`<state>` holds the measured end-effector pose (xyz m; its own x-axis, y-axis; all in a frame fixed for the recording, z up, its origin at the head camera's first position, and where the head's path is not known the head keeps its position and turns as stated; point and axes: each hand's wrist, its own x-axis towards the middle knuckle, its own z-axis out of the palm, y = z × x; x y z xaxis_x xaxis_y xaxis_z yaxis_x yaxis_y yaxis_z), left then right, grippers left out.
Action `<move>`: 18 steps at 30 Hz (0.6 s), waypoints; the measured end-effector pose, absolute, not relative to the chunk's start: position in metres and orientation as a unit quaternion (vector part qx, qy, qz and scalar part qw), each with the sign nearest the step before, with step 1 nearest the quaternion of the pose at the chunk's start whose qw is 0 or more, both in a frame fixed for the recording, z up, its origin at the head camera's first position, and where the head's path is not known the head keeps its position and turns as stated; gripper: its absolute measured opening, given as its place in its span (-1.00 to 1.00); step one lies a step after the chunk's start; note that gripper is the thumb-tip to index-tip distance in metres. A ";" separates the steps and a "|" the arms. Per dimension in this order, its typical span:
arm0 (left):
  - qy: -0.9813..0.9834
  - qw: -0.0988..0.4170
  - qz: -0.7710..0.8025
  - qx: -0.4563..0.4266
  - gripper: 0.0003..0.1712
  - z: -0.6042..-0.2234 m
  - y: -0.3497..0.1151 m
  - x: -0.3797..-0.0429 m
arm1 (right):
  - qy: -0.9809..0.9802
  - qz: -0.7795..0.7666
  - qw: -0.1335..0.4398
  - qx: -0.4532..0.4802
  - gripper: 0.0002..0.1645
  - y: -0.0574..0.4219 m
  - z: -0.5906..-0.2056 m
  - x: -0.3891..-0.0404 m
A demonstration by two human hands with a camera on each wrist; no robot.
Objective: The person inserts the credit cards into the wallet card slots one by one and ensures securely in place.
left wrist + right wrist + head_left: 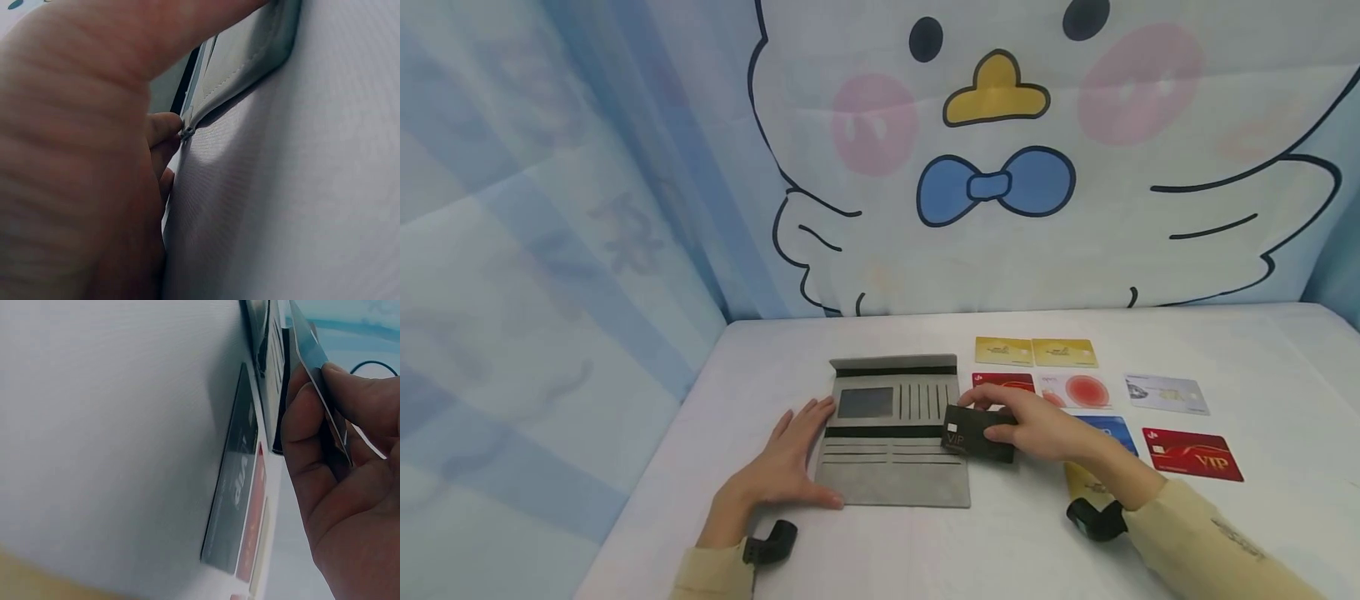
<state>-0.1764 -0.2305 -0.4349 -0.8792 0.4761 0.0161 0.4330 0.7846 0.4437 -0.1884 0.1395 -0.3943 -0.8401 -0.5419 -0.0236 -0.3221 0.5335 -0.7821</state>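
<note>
A grey wallet [891, 490] lies unfolded on the white table, with card slots and a dark window panel facing up. Along its left side, my left hand [778, 467] rests with fingers spread and thumb at the lower left corner; in the left wrist view, fingertips touch the wallet's edge [244, 62]. My right hand [1045, 425] pinches a black VIP card [973, 433] between thumb and fingers, over the wallet's right edge. The right wrist view shows that card [315, 375] tilted and raised off the table. Whether it touches a slot, I cannot tell.
To the right lie two gold cards [1003, 350], a red card [1003, 381], a white card with red circles [1084, 390], a silver card [1167, 393] and a red VIP card [1193, 454]. My right arm partly covers a blue card [1108, 429] and another gold card [1086, 483].
</note>
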 end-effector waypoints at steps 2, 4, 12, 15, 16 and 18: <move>0.943 0.045 0.222 0.242 0.48 -0.436 -0.231 -0.176 | 0.860 -0.422 0.133 -0.254 -0.49 0.136 -0.395 -0.192; 0.943 0.044 0.222 0.243 0.48 -0.436 -0.231 -0.176 | 0.859 -0.425 0.130 -0.255 -0.48 0.132 -0.395 -0.195; 0.942 0.044 0.224 0.245 0.47 -0.435 -0.231 -0.177 | 0.856 -0.432 0.126 -0.253 -0.47 0.115 -0.396 -0.205; 0.941 0.044 0.225 0.247 0.47 -0.434 -0.231 -0.177 | 0.852 -0.436 0.130 -0.258 -0.47 0.105 -0.397 -0.208; 0.941 0.044 0.225 0.248 0.47 -0.434 -0.230 -0.177 | 0.851 -0.437 0.131 -0.262 -0.47 0.102 -0.397 -0.209; 0.941 0.045 0.223 0.249 0.47 -0.434 -0.230 -0.177 | 0.848 -0.437 0.132 -0.268 -0.47 0.095 -0.398 -0.211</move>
<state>-0.1774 -0.2302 -0.4342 -0.8720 0.4888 0.0270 0.4491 0.7768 0.4415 -0.2108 0.0952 -0.3982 -0.8216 -0.5700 0.0105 -0.3395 0.4744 -0.8122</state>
